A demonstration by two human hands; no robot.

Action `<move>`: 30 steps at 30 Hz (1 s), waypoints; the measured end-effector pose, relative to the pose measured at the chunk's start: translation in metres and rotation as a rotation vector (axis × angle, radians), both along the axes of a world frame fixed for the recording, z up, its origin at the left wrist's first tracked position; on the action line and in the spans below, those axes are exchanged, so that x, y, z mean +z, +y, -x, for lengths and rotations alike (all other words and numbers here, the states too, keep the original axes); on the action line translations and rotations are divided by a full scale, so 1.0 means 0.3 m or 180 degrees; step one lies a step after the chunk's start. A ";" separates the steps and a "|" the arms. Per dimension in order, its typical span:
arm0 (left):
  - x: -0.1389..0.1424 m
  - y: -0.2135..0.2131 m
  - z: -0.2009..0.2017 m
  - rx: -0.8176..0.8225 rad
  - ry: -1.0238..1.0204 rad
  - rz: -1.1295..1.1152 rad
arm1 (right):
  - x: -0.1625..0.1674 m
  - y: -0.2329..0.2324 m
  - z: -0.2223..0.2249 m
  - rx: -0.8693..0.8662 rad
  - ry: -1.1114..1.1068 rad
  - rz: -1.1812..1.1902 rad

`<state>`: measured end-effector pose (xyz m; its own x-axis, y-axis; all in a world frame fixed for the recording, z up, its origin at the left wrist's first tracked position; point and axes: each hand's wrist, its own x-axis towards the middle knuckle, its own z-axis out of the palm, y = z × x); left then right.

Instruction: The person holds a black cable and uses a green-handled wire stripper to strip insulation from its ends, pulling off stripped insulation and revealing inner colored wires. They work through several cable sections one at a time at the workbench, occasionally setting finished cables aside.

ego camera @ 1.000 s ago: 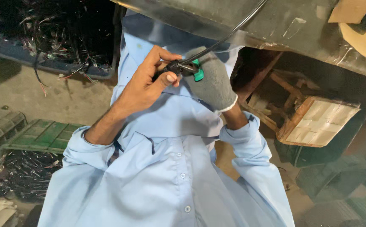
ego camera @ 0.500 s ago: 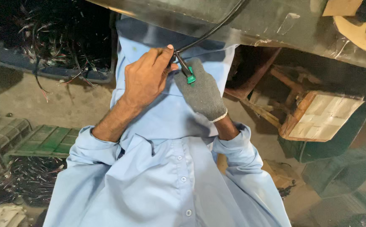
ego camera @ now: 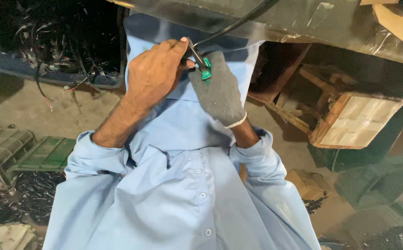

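A dark tray (ego camera: 48, 74) at far left holds tangled wires (ego camera: 58, 41). The bare left hand (ego camera: 157, 69) and grey-gloved right hand (ego camera: 217, 90) meet at centre, both pinched on a black cable (ego camera: 238, 23) with a green-tipped tool (ego camera: 205, 71) between them.

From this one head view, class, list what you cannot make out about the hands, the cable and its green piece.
- Left hand: its fingertips curl out of sight, so its grip is unclear.
- Right hand: the grey glove covers it, and the left hand hides its fingers.
- Black cable: its far end is cut off by the top edge.
- Green piece: too small to name.
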<state>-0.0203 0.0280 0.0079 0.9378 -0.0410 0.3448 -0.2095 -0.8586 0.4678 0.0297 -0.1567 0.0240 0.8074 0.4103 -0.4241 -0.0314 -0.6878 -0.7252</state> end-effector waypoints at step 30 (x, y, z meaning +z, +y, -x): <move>-0.032 0.237 0.111 0.2183 0.0006 0.1480 | 0.223 -0.044 -0.440 0.1236 -0.3429 -0.0274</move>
<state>-0.0536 0.0991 -0.0018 0.7033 0.6868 0.1837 0.2915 -0.5143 0.8065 0.1618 -0.1698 0.0909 0.5465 0.7051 0.4517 0.8374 -0.4621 -0.2918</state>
